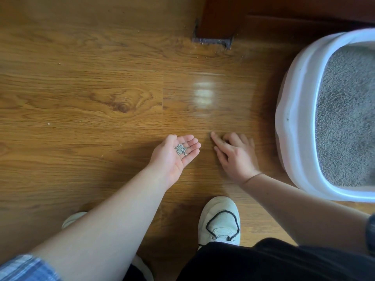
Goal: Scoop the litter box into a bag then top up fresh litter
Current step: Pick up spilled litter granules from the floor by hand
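So the person's crouched over the wooden floor [97,74] with the white litter box [298,110] off on their right, full of grey litter [349,118] that looks pretty level. The left hand [172,159] is turned palm up with its grip spread and lightly cupped, and there's a little pile of grey litter granules [181,149] sitting in the palm near the base of the fingers. The right hand [236,157] is palm down just beside it, index finger [215,138] stretched out with the tip on the floor and the other fingers curled under. Honestly can't tell if that grip has anything in it. A few stray crumbs [220,50] lie by the dark wooden furniture leg [217,17] further back. A white sneaker [220,220] with black laces sits near the hands, and the toe of the other sneaker [73,219] peeks out from under the left forearm.
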`<state>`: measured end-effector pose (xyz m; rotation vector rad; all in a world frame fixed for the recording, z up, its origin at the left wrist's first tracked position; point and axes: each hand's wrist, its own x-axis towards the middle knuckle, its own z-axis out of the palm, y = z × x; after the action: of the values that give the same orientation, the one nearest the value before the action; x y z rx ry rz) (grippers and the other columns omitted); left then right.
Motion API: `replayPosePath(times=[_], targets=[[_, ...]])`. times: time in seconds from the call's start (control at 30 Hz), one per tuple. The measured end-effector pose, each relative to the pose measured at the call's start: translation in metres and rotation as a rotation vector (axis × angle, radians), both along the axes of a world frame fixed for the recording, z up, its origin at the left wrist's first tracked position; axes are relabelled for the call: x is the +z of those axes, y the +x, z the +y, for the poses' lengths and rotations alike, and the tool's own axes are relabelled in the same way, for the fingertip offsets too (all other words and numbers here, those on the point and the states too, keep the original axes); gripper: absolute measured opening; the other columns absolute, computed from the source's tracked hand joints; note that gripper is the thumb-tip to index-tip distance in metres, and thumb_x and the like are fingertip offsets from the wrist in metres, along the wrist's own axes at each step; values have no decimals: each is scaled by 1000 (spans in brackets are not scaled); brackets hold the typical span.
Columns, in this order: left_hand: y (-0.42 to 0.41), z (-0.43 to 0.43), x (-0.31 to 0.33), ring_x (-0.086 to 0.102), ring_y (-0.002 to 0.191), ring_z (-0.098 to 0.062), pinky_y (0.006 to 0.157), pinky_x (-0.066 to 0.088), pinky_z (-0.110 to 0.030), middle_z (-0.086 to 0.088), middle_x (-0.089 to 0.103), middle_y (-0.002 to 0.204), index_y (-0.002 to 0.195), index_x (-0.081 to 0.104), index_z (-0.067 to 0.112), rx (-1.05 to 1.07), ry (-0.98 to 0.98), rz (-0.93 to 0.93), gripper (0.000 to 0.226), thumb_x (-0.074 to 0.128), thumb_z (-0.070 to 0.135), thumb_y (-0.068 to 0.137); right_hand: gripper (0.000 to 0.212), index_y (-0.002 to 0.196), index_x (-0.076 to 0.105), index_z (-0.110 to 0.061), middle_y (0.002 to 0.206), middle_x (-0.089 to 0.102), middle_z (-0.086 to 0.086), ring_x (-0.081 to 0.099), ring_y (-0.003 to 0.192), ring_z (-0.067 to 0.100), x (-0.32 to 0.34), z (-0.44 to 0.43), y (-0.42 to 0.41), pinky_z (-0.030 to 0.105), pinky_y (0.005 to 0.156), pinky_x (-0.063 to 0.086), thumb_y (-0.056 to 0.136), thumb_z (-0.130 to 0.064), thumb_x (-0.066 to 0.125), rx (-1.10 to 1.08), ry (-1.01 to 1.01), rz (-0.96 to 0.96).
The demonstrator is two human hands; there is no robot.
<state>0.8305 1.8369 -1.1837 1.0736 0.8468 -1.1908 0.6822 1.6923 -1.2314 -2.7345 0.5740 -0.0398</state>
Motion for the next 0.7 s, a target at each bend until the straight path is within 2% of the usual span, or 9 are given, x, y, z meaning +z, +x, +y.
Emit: replayPosePath(times=[0.07, 0.17, 0.27, 0.47, 0.7], targets=[[1, 0, 1, 74, 97, -30, 87, 59, -41, -20, 74, 100, 109, 67, -5, 1, -4, 1, 42, 34, 21, 107, 41, 137, 61, -25, 97, 59, 0, 46, 91, 22, -1, 0, 0, 39, 79, 36, 96, -30, 58, 13, 18, -3], [3, 0, 2, 74, 96, -30, 87, 59, -41, -19, 74, 99, 109, 67, -6, 3, -4, -1, 42, 34, 20, 107, 44, 138, 60, -19, 100, 59, 2, 49, 91, 25, -2, -3, 3, 41, 83, 40, 95, -28, 60, -97, 104, -45], [4, 0, 3, 74, 97, -30, 89, 59, -42, -19, 75, 99, 110, 67, -6, 6, 7, -5, 42, 34, 20, 107, 43, 135, 63, -21, 99, 60, 1, 52, 90, 26, -2, -6, 9, 42, 82, 43, 92, -28, 68, -80, 96, -32], [3, -4, 4, 74, 97, -30, 90, 59, -42, -20, 74, 102, 111, 67, -6, 3, 18, -2, 42, 34, 21, 107, 32, 119, 72, -27, 92, 60, -5, 54, 89, 24, -3, -6, 19, 34, 82, 33, 87, -30, 75, -78, 112, -48], [3, -9, 3, 75, 93, -29, 89, 59, -41, -19, 75, 96, 105, 68, -5, 1, 47, 5, 43, 34, 20, 107, 13, 99, 76, -24, 88, 61, -7, 53, 87, 22, -8, -13, 33, 36, 81, 36, 86, -28, 77, -44, 127, -114]])
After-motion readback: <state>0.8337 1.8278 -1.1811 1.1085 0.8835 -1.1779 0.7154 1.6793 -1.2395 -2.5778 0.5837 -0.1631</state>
